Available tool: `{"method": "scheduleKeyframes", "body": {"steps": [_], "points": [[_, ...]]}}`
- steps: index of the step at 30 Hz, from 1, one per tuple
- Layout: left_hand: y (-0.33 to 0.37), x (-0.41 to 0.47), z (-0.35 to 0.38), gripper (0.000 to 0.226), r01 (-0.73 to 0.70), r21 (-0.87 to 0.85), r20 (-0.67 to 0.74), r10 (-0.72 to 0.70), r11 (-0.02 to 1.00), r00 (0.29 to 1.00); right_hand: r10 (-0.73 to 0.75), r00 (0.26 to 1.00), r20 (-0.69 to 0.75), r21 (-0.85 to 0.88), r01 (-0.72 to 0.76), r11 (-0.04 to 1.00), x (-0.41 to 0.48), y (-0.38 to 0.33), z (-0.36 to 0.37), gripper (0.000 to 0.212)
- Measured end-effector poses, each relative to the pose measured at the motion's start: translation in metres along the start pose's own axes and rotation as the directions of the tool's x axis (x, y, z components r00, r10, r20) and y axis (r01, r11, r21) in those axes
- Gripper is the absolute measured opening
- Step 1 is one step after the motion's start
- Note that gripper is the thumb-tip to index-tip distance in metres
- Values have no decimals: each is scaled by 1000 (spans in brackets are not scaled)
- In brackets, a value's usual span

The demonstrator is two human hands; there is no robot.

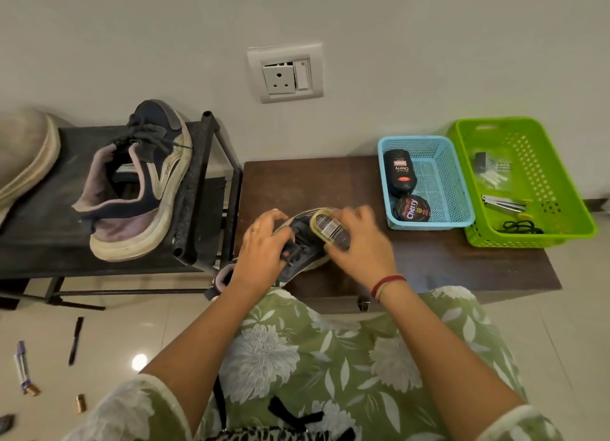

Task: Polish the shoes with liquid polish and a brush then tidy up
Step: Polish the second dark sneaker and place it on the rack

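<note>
A dark sneaker (305,242) with a pale sole lies on the brown low table (429,262). My left hand (260,249) grips it at the laces and tongue. My right hand (359,242) holds a shoe brush (330,231) with a yellowish rim and barcode label, pressed against the sneaker's toe end. The second sneaker (138,183), navy and mauve with a cream sole, sits on the black rack (198,183) at the left. A black liquid polish bottle (400,173) and a round polish tin (412,209) lie in the blue basket (458,183).
A green basket (561,183) with small tools and a black cord stands at the table's right end. A wall socket (285,74) is above. On the tiled floor at the left lie a black pen (76,340), a marker (23,368) and small metal caps. A pale shoe (23,153) shows at the far left.
</note>
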State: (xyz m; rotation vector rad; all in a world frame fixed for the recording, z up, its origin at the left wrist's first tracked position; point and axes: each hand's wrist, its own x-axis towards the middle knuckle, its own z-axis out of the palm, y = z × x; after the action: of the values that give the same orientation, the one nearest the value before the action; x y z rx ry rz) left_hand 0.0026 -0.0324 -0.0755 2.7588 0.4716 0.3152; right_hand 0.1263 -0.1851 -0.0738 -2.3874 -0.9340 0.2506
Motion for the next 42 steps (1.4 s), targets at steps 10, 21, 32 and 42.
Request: {"method": "scheduleKeyframes", "body": {"steps": [10, 21, 32, 42], "points": [[0, 3, 2, 30, 33, -15, 17, -32, 999, 999, -23, 993, 119, 24, 21, 999, -4, -7, 2, 45], [3, 4, 5, 26, 124, -26, -2, -124, 992, 992, 192, 973, -129, 17, -192, 981, 11, -1, -3, 40], [1, 2, 3, 29, 161, -77, 50, -157, 984, 986, 131, 968, -213, 3, -134, 991, 12, 4, -7, 40], [-3, -3, 0, 29, 305, -285, 104, -286, 909, 952, 225, 944, -242, 118, -202, 972, 11, 7, -17, 44]]}}
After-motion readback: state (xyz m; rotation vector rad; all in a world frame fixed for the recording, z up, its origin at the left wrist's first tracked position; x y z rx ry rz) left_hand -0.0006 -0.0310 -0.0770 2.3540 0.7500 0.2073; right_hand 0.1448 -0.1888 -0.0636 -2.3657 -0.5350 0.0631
